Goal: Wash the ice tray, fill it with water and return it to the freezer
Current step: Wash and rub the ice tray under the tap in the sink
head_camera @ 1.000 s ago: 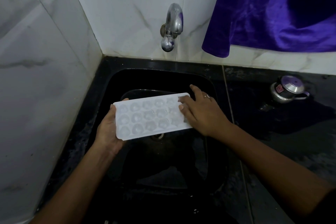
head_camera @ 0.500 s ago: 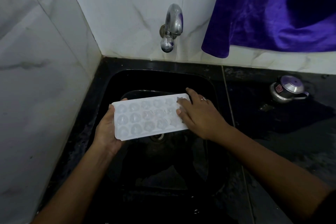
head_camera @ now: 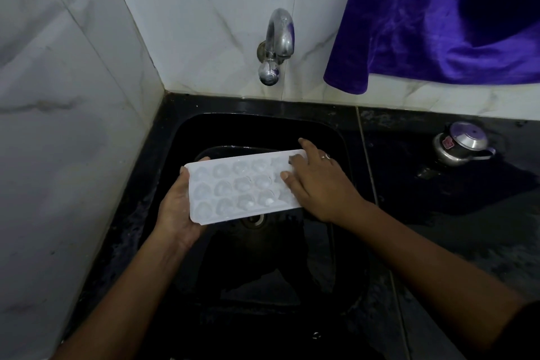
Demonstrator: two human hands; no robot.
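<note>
- Ice tray [head_camera: 233, 187]: white, cells facing up, held level above the drain [head_camera: 254, 220] of the black sink [head_camera: 181, 137], directly at 6 o'clock from the tap [head_camera: 276, 47]. Its position matches that of a second ago; it has not been lifted, tilted or set down.
- Left hand [head_camera: 175, 213]: grips the tray's 9 o'clock end, palm under the corner. One fingertip shows over the far edge, the other fingers are hidden beneath, and how they lie cannot be told.
- Right hand [head_camera: 321, 184], wearing a ring [head_camera: 325, 156]: its fingers [head_camera: 292, 175] lie nearly straight and slightly spread across the cells at the tray's 3 o'clock end, and the thumb is out of sight. The one visible change is that these fingertips have crept a little toward 9 o'clock over the cells.
- Tap: no stream is visible from the spout, then or now.
- Meaning for the task: the small finger travel reads as rubbing the cells, so the washing step appears under way. Filling and the return to the freezer are not yet begun.
- Surroundings: a purple cloth [head_camera: 438, 23] hangs at 1 o'clock, and a small metal pot [head_camera: 458, 145] stands on the dark counter [head_camera: 438, 228] at 3 o'clock, well apart from the tray.
</note>
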